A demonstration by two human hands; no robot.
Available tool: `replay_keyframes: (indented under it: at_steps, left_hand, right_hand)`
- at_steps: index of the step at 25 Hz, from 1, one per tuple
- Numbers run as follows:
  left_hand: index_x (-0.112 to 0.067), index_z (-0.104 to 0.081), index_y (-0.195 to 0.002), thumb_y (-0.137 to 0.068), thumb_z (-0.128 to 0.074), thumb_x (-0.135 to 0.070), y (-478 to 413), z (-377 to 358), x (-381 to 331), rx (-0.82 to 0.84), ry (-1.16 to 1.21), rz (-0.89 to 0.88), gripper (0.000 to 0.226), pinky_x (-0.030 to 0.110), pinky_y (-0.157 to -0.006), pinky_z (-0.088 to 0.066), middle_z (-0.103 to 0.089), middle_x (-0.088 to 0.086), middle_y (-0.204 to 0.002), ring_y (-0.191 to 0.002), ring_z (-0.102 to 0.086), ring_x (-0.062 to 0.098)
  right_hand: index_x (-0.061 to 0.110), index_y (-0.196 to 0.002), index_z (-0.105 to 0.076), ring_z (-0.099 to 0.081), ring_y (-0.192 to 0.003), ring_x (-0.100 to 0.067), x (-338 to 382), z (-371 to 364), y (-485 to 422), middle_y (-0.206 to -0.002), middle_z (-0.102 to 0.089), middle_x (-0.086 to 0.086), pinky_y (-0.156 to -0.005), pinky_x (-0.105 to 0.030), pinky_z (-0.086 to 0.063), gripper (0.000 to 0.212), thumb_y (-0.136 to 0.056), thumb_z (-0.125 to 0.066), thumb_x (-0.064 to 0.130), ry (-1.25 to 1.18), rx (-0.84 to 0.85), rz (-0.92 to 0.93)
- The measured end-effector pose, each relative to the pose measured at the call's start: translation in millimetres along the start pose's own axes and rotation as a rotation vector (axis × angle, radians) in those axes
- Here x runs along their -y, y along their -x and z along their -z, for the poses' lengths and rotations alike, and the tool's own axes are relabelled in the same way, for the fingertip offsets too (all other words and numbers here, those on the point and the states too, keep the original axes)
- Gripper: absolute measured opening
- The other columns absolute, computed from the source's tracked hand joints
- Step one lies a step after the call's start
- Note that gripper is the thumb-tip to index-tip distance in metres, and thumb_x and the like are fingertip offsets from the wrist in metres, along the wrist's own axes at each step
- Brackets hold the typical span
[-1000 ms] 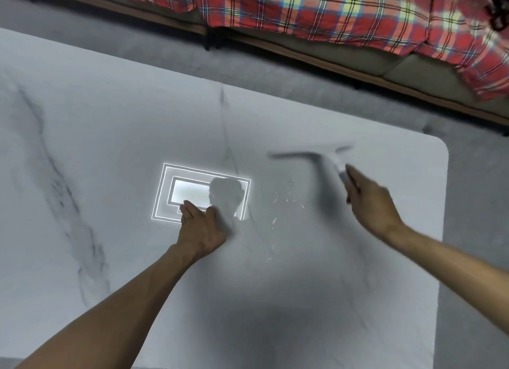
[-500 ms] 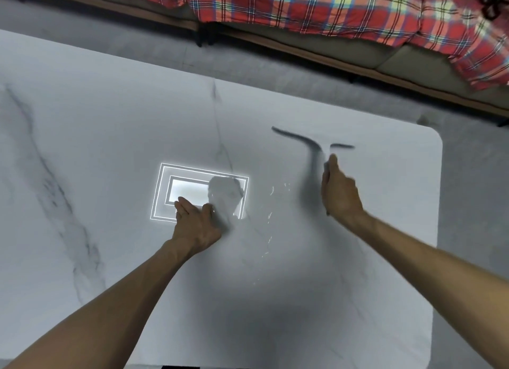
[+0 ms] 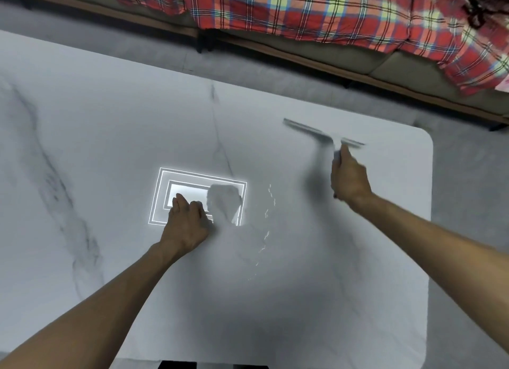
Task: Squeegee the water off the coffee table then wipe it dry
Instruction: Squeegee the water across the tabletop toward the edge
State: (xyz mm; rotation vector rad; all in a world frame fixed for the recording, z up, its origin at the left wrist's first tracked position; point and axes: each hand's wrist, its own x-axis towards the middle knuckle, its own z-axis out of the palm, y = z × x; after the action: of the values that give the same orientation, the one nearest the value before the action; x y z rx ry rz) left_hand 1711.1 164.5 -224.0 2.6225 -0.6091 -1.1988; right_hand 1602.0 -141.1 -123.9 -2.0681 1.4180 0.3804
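The white marble coffee table (image 3: 110,137) fills most of the view. My right hand (image 3: 349,178) grips the handle of a grey squeegee (image 3: 316,133), whose blade lies across the far right part of the tabletop and looks blurred. Streaks and droplets of water (image 3: 265,225) glisten in the middle of the table, between my two hands. My left hand (image 3: 187,222) rests knuckles-up on the tabletop with its fingers curled, holding nothing that I can see, over a bright reflection of a ceiling light (image 3: 192,187).
A sofa with a red plaid blanket (image 3: 316,13) runs along the far side. Grey carpet (image 3: 468,189) surrounds the table. The table's rounded right corner (image 3: 424,137) is close to the squeegee blade.
My right hand swung the squeegee left, then carried it farther out toward the table's far right corner. My left hand stayed planted in place.
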Motion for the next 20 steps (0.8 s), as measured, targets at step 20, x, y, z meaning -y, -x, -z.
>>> replay_keyframes:
  at_steps: [20]
  left_hand:
    - [0.004,-0.04,-0.127,-0.083,-0.049,-0.007,75,-52,6,0.149,-0.089,0.07,0.046,0.042,-0.11,-0.031,-0.018,0.035,-0.149,-0.142,-0.018,0.044]
  right_hand:
    - [0.059,-0.143,-0.02,-0.062,-0.075,-0.019,-182,14,74,-0.086,-0.069,0.01,-0.064,-0.031,-0.04,0.043,-0.101,-0.023,0.047,0.467,0.135,0.419]
